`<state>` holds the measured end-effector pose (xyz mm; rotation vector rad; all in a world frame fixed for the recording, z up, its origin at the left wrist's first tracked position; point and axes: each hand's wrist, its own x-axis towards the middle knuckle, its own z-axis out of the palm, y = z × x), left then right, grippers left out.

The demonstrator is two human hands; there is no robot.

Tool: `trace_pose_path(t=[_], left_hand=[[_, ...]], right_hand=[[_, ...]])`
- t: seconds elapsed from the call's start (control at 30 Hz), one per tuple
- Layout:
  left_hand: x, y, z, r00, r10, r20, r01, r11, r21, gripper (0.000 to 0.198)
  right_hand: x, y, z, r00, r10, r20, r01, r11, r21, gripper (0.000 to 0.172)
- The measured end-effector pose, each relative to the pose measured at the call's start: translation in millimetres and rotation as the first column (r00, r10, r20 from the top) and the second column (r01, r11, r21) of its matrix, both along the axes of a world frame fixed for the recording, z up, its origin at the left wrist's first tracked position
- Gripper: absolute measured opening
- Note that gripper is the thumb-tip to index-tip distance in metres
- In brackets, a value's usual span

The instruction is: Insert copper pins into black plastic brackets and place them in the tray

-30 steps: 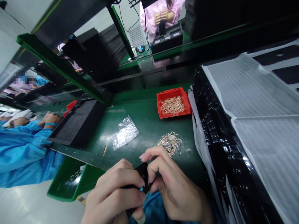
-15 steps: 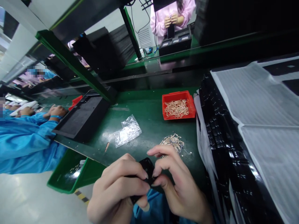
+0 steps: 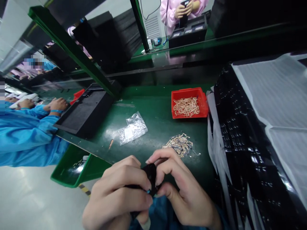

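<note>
Low in the head view, my left hand (image 3: 120, 195) is wrapped round a small black plastic part (image 3: 151, 175), which is mostly hidden by the fingers. My right hand (image 3: 179, 188) pinches the right edge of that same part between thumb and fingers. Whether a smaller piece sits in this pinch cannot be made out. A tiny blue spot shows on the part near my left fingertips. Just beyond my right hand lies a loose pile of small tan flex strips (image 3: 179, 145). Farther back, a red bin (image 3: 202, 110) holds many similar strips.
A clear plastic bag (image 3: 133, 129) lies on the green tabletop (image 3: 153, 102). At left are a black tray (image 3: 81, 111), a green bin (image 3: 64, 179) and a co-worker's blue sleeve (image 3: 31, 137). Stacked black trays with white sheets (image 3: 283, 95) rise at right. Opposite, someone in pink handles a dark object.
The view has shifted slightly, with the bins and stack sitting farther right. Both hands stay on the black part, which has turned a little; a blue spot now shows on it.
</note>
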<state>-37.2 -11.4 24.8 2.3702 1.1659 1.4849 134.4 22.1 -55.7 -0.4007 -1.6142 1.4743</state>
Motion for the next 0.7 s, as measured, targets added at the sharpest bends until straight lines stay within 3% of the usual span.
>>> trace_pose_path(t=[0.1, 0.2, 0.3, 0.4, 0.53, 0.7], left_hand=[[-2, 2, 2.5, 0.991, -0.1, -0.088, 0.093, 0.992, -0.083, 0.033], [-7, 8, 7.0, 0.968, -0.201, -0.151, 0.176, 0.97, -0.165, 0.028], [-9, 11, 7.8, 0.969, -0.204, -0.136, 0.179, 0.968, -0.174, 0.029], [-11, 10, 7.4, 0.965, -0.216, -0.147, 0.189, 0.966, -0.178, 0.031], [-14, 9, 8.7, 0.965, -0.203, -0.166, 0.176, 0.971, -0.164, 0.028], [-13, 8, 9.7, 0.974, -0.141, -0.175, 0.121, 0.985, -0.124, 0.027]], right_hand=[[-1, -1, -1.1, 1.0, -0.016, 0.0, 0.016, 1.0, 0.011, 0.007], [0, -1, -1.9, 1.0, 0.028, 0.013, -0.027, 1.0, -0.014, 0.022], [1, -1, -2.5, 0.995, 0.085, 0.054, -0.082, 0.995, -0.051, 0.031], [0, 0, -2.8, 0.992, 0.112, 0.058, -0.109, 0.992, -0.06, 0.026], [-4, 1, -2.5, 0.999, 0.039, -0.001, -0.039, 0.998, -0.039, 0.012], [-5, 0, -2.6, 0.998, -0.063, 0.022, 0.063, 0.998, 0.026, 0.02]])
